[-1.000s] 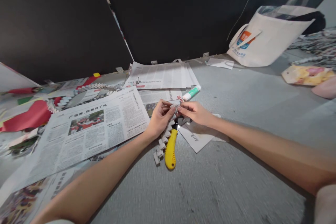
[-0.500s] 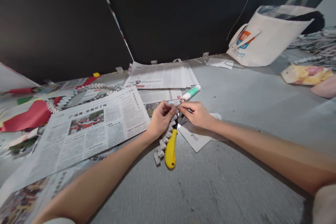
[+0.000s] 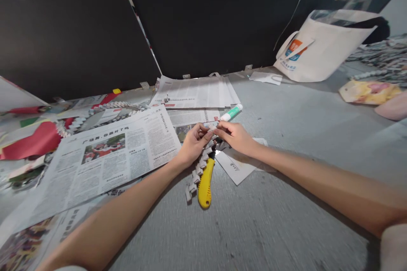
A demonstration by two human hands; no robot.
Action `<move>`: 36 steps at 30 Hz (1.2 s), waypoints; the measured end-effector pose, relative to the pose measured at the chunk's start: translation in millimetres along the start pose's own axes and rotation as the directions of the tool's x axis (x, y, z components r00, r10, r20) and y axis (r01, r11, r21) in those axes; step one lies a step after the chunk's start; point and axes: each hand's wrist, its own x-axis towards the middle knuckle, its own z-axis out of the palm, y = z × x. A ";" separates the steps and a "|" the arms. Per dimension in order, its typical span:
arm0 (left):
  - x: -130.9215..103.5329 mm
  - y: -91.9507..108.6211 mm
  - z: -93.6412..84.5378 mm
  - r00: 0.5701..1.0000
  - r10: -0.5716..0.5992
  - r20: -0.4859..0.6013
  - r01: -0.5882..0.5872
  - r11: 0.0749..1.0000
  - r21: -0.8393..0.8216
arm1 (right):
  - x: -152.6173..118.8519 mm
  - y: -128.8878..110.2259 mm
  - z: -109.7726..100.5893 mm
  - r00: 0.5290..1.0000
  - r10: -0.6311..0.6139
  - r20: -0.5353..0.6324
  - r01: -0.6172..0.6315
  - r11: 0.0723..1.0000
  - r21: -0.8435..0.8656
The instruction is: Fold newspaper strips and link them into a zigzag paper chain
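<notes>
A zigzag chain of folded paper [image 3: 197, 171] hangs down toward me from between my fingers. My left hand [image 3: 196, 143] pinches its upper end, fingers closed. My right hand [image 3: 234, 135] is closed on the same end, its fingertips meeting those of my left hand. Just right of the chain lies a yellow-handled tool [image 3: 206, 184], its far end partly hidden under the chain and hands. Beyond my right hand rests a glue stick [image 3: 232, 112] with a green label. A white printed card [image 3: 237, 168] lies below my right wrist.
Newspapers [image 3: 152, 135] cover the left side, with red paper [image 3: 34, 139] and another folded-paper chain [image 3: 117, 105] behind. More sheets [image 3: 193, 93] lie by the black panel. At the back right are a white tote bag [image 3: 327, 46], a yellow patterned item [image 3: 369, 92] and a chain pile [image 3: 381, 59].
The yellow-handled tool and the chain's lower end have shifted slightly left and toward me. Both hands keep hold of the chain, with small finger movements.
</notes>
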 end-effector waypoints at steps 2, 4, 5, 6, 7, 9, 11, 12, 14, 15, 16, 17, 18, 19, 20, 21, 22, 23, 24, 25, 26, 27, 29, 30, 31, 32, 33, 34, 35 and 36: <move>0.3 -1.1 0.2 1.000 -0.002 -0.024 0.002 1.000 -0.028 | 0.3 -1.5 0.1 1.000 -0.020 0.004 0.019 1.000 0.021; 0.4 -1.6 0.4 1.000 -0.007 -0.026 0.006 0.999 -0.044 | 0.2 -2.5 0.1 1.000 -0.019 0.004 0.019 0.999 0.037; 0.4 -1.5 0.4 1.000 -0.011 -0.020 0.010 0.999 -0.054 | -0.1 -2.9 0.1 1.000 -0.015 0.006 0.015 0.999 0.046; 0.2 -1.3 0.4 1.000 -0.009 -0.013 0.008 0.998 -0.066 | -0.8 -3.3 0.1 1.000 -0.018 0.005 0.017 0.998 0.053; -0.1 -0.9 0.4 1.000 0.000 -0.001 0.000 0.997 -0.080 | -1.8 -3.8 0.1 1.000 -0.030 0.000 0.030 0.998 0.056; -0.8 0.2 0.4 0.999 0.038 0.031 -0.034 0.994 -0.105 | -4.8 -5.0 0.2 0.996 -0.089 -0.019 0.090 0.995 0.043; -1.6 1.4 0.5 0.994 0.085 0.065 -0.078 0.991 -0.106 | -8.5 -6.0 0.3 0.985 -0.168 -0.030 0.168 0.986 0.012; -2.0 2.1 0.7 0.992 0.103 0.078 -0.095 0.991 -0.099 | -10.4 -6.3 0.4 0.979 -0.202 -0.028 0.202 0.979 -0.003; -2.5 3.2 1.0 0.987 0.125 0.099 -0.117 0.989 -0.086 | -13.2 -6.7 0.5 0.969 -0.246 -0.017 0.246 0.969 -0.025; -2.6 3.6 1.1 0.986 0.131 0.106 -0.123 0.989 -0.082 | -14.0 -6.8 0.5 0.967 -0.256 -0.012 0.256 0.966 -0.033; -2.6 3.8 1.2 0.985 0.134 0.110 -0.125 0.989 -0.080 | -14.4 -6.9 0.5 0.965 -0.261 -0.008 0.261 0.965 -0.038; -2.6 4.0 1.2 0.985 0.133 0.113 -0.124 0.989 -0.077 | -14.6 -7.0 0.4 0.965 -0.263 -0.007 0.262 0.964 -0.043; -2.6 4.0 1.2 0.985 0.130 0.114 -0.122 0.990 -0.076 | -14.6 -7.1 0.3 0.964 -0.264 -0.009 0.264 0.964 -0.045; -2.6 4.0 1.1 0.986 0.127 0.112 -0.119 0.990 -0.075 | -14.6 -7.2 0.1 0.963 -0.268 -0.011 0.267 0.963 -0.046; -2.6 3.8 0.9 0.986 0.124 0.110 -0.116 0.990 -0.075 | -14.6 -7.3 0.0 0.962 -0.271 -0.010 0.271 0.962 -0.047; -2.7 3.6 0.8 0.986 0.123 0.109 -0.115 0.990 -0.077 | -14.7 -7.2 -0.1 0.962 -0.274 -0.004 0.273 0.961 -0.050; -2.8 3.4 0.7 0.986 0.124 0.110 -0.116 0.990 -0.080 | -15.0 -7.0 -0.1 0.961 -0.275 0.008 0.275 0.960 -0.055; -2.9 3.1 0.6 0.985 0.127 0.115 -0.118 0.990 -0.083 | -15.4 -6.6 -0.1 0.960 -0.279 0.025 0.280 0.958 -0.064; -3.1 2.8 0.6 0.984 0.129 0.124 -0.119 0.989 -0.084 | -15.9 -6.0 0.0 0.957 -0.287 0.044 0.290 0.954 -0.076; -3.2 2.6 0.7 0.982 0.130 0.134 -0.120 0.989 -0.084 | -16.5 -5.3 0.2 0.951 -0.301 0.064 0.306 0.948 -0.090; -3.2 2.4 0.7 0.981 0.131 0.145 -0.120 0.989 -0.082 | -17.2 -4.6 0.3 0.943 -0.322 0.082 0.330 0.938 -0.106; -3.2 2.3 0.8 0.979 0.133 0.154 -0.122 0.990 -0.077 | -17.8 -3.8 0.5 0.932 -0.350 0.098 0.360 0.925 -0.121; -3.1 2.1 1.0 0.977 0.139 0.159 -0.131 0.989 -0.065 | -19.1 -2.9 0.6 0.907 -0.399 0.136 0.417 0.896 -0.151; -3.0 2.2 1.0 0.977 0.143 0.155 -0.135 0.989 -0.059 | -19.6 -2.9 0.6 0.894 -0.418 0.162 0.442 0.882 -0.161; -3.0 2.3 1.1 0.978 0.147 0.149 -0.140 0.989 -0.055 | -20.2 -3.2 0.4 0.879 -0.436 0.192 0.467 0.869 -0.166; -3.0 2.5 1.1 0.978 0.149 0.143 -0.143 0.988 -0.053 | -20.7 -3.9 0.3 0.865 -0.450 0.225 0.489 0.856 -0.167; -3.0 2.7 1.0 0.979 0.149 0.137 -0.143 0.988 -0.054 | -21.1 -4.9 0.1 0.851 -0.460 0.253 0.507 0.845 -0.170; -3.1 2.9 1.0 0.980 0.150 0.131 -0.143 0.988 -0.058 | -21.4 -6.0 0.1 0.841 -0.467 0.273 0.521 0.835 -0.176; -3.2 3.0 0.9 0.980 0.152 0.126 -0.144 0.987 -0.065 | -21.7 -7.2 0.1 0.834 -0.471 0.286 0.531 0.827 -0.187; -3.3 3.1 0.9 0.981 0.153 0.121 -0.145 0.987 -0.073 | -21.9 -8.3 0.2 0.832 -0.473 0.291 0.537 0.819 -0.202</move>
